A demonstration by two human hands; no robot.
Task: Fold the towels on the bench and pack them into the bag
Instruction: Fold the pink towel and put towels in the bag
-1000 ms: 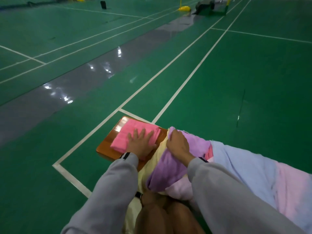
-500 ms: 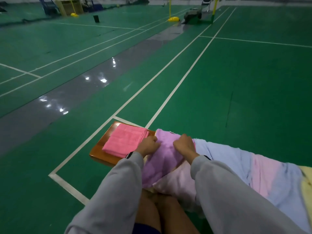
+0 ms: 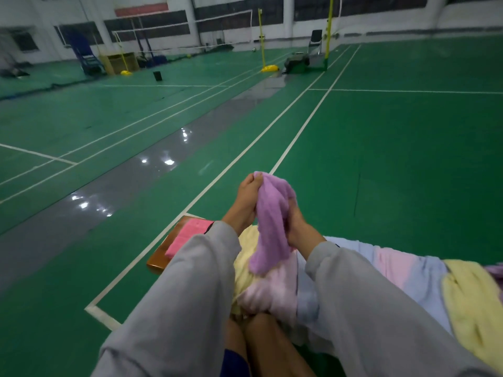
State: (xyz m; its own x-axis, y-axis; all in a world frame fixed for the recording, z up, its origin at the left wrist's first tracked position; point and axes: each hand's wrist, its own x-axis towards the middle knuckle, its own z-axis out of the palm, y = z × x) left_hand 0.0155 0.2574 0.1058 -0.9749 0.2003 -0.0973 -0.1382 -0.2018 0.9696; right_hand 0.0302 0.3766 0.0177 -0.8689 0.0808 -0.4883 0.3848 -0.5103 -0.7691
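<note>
Together, left hand [image 3: 245, 203] and right hand [image 3: 296, 227] hold the purple towel [image 3: 272, 224].

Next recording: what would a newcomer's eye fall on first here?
The purple towel, held up mid-frame against the green court: the left hand pinches its top edge, the right hand grips its side. Below left, a folded pink towel lies on the bench end; loose towels in yellow, pink and blue spread to the right.

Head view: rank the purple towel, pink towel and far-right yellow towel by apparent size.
1. yellow towel, cropped by the frame.
2. purple towel, bunched.
3. pink towel, partly behind the left sleeve.
</note>
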